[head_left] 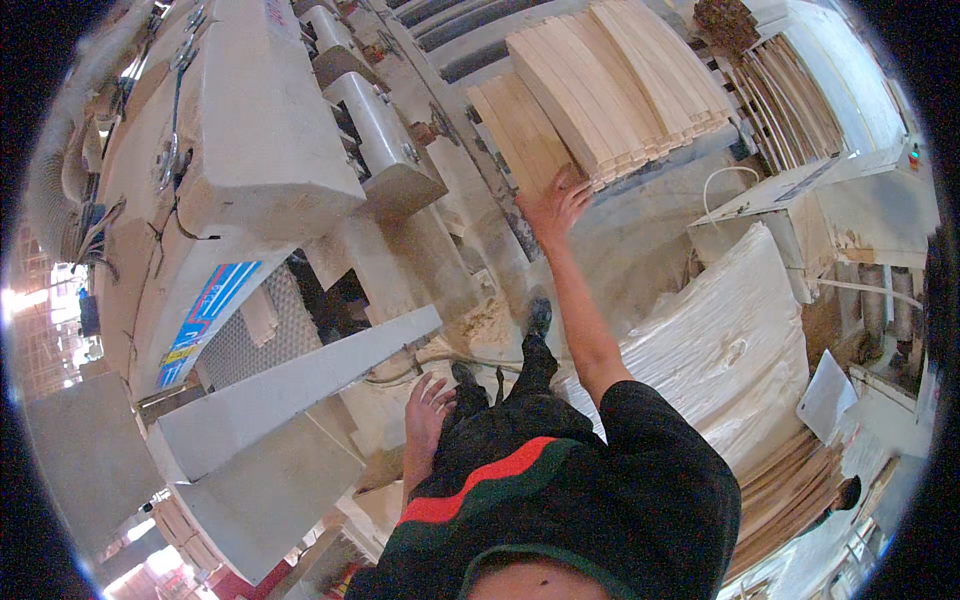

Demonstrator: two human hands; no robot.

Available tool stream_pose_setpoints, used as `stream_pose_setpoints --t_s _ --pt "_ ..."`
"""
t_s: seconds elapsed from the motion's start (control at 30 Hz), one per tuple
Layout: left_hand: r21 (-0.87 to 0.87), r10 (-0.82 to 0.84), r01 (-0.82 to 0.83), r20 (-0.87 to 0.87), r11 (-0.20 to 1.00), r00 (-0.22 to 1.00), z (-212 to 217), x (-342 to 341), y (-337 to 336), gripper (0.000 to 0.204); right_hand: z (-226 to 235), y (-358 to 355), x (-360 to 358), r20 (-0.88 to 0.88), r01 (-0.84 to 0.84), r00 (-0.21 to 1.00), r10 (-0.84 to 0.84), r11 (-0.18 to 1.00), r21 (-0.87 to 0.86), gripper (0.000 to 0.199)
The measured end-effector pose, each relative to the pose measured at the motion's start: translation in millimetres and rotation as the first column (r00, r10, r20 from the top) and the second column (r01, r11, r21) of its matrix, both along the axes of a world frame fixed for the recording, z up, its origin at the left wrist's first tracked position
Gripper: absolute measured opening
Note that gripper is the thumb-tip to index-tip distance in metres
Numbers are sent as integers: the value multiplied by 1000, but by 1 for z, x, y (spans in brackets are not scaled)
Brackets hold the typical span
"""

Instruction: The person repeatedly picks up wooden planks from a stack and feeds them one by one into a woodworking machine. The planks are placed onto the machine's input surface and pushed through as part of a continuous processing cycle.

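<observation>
My right hand [558, 207] is stretched far forward, at the near end of a pale wooden board [522, 130] and beside the corner of a taller stack of wooden strips [625, 85]. Its fingers are spread and look to be touching the wood, though the exact contact is hard to make out. Down at my left side, next to my thigh, my left hand [428, 408] hangs with its fingers apart and nothing in it. The strips lie side by side in layers, their cut ends facing me.
A large dusty machine [270, 110] fills the left, with a long grey metal ledge [290, 385] close by my left hand. A white-wrapped pile [725, 340] stands to my right. Rollers [455, 35] lie beyond the boards. Another person [845, 495] is at the far lower right.
</observation>
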State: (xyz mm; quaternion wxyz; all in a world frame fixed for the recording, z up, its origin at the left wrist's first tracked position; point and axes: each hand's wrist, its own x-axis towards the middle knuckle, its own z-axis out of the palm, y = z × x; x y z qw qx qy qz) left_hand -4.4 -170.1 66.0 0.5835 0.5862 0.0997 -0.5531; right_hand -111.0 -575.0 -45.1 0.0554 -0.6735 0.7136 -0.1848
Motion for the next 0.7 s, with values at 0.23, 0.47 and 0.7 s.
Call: stream_pose_setpoints --t_s 0.23,0.47,0.7 --pt "-13 49 -50 -44 999 998 -8 10 2 45 2 20 -4 89 -56 995 48 995 88 121" --pt "19 148 -148 -13 989 989 4 14 18 43 14 10 -6 -80 -143 985 152 985 99 125" --pt "-96 116 -127 -113 987 987 -8 23 20 41 22 -10 2 -23 -228 968 248 918 325 123"
